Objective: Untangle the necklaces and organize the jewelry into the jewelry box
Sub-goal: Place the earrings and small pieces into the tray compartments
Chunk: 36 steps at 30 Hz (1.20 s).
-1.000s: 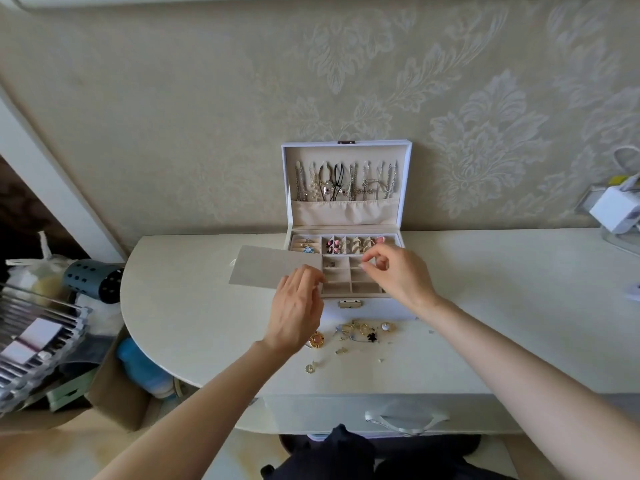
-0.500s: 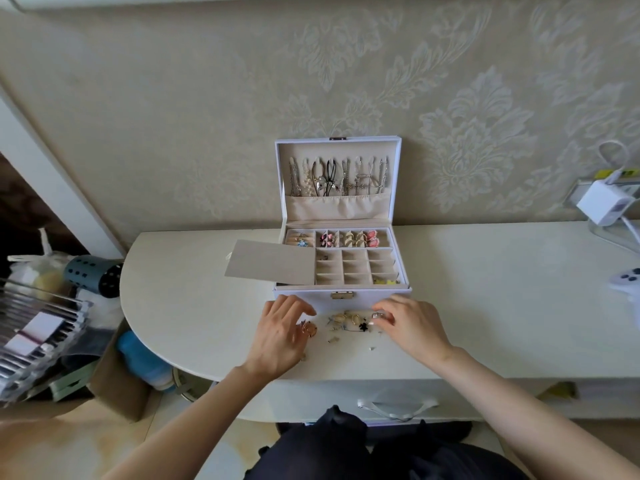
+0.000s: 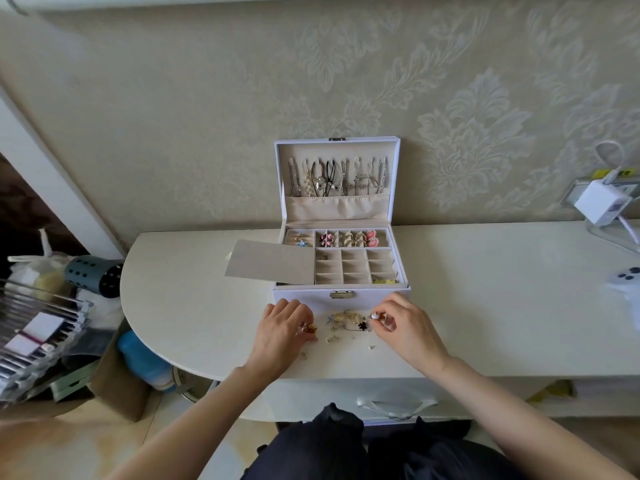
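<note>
Two hands are working apart, just in front of an open white jewelry box (image 3: 341,299) on a pale table (image 3: 485,306): the left hand (image 3: 280,332) is pinching a red-and-gold piece (image 3: 308,328), and the right hand (image 3: 405,329) is pinching a small white bead (image 3: 375,316). Between them, one tangled gold pile (image 3: 349,320) is lying loose. Necklaces (image 3: 337,178) are hanging in a row inside the upright lid (image 3: 394,181). Pink and cream pieces (image 3: 348,238) are filling the tray's back row, and a yellow piece (image 3: 386,281) is sitting in the front right of nine small compartments.
</note>
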{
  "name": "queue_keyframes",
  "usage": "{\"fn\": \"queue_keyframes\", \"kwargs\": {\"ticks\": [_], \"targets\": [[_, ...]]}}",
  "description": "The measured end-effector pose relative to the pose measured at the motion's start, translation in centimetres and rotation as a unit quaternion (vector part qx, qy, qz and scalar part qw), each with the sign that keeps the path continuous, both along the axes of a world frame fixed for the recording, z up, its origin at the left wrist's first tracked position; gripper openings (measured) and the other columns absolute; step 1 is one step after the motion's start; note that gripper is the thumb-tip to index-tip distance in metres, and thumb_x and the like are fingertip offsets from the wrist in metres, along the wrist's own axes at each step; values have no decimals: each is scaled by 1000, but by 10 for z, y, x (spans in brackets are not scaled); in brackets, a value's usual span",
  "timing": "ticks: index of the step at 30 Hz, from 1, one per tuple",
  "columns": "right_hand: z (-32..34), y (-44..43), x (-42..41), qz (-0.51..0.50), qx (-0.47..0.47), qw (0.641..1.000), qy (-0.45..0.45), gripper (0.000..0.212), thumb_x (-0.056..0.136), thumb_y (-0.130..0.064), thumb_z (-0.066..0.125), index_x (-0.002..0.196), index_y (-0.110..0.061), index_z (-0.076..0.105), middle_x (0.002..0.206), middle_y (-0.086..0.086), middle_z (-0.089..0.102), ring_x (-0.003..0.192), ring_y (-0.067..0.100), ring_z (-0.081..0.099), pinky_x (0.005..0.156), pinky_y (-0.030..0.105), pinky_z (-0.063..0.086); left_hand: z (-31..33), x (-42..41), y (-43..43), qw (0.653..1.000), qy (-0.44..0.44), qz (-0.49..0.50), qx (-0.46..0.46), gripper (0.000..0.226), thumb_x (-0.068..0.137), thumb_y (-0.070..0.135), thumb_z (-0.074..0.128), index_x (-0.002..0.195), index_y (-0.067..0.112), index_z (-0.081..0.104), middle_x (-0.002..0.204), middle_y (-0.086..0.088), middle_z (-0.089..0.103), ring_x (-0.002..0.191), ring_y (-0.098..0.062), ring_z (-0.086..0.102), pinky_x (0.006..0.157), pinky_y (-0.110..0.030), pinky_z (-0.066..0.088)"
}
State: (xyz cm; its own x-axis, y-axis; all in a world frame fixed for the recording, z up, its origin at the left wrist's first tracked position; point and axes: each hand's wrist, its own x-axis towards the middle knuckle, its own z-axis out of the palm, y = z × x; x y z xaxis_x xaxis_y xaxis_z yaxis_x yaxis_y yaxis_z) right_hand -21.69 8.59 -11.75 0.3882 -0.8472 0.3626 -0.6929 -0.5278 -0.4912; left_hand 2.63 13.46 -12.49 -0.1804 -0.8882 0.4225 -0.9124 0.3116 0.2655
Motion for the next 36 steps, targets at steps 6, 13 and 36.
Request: {"fn": "queue_keyframes", "kwargs": {"ticks": [6, 13, 36], "targets": [[23, -3, 8, 24, 3, 990, -141, 19, 78, -3, 74, 96, -8, 70, 84, 0, 63, 69, 12, 59, 66, 15, 51, 30, -25, -8, 977, 204, -67, 9, 25, 76, 8, 76, 88, 14, 55, 85, 5, 54, 69, -7, 51, 63, -15, 44], [57, -36, 23, -51, 90, 973, -209, 16, 80, 3, 67, 86, -10, 75, 71, -8, 67, 58, 0, 61, 67, 19, 52, 67, -54, -69, 967, 243, -31, 71, 19, 71, -4, 75, 82, -2, 60, 86, -8, 56, 72, -23, 60, 69, -29, 51], [79, -67, 34, -84, 306, 938, -139, 22, 71, 5, 74, 78, -15, 74, 85, -1, 69, 92, 14, 63, 86, 23, 48, 74, -61, -90, 986, -72, 80, 125, 18, 90, 12, 57, 102, 22, 66, 118, 1, 56, 118, -20, 42, 97, -34, 31]]}}
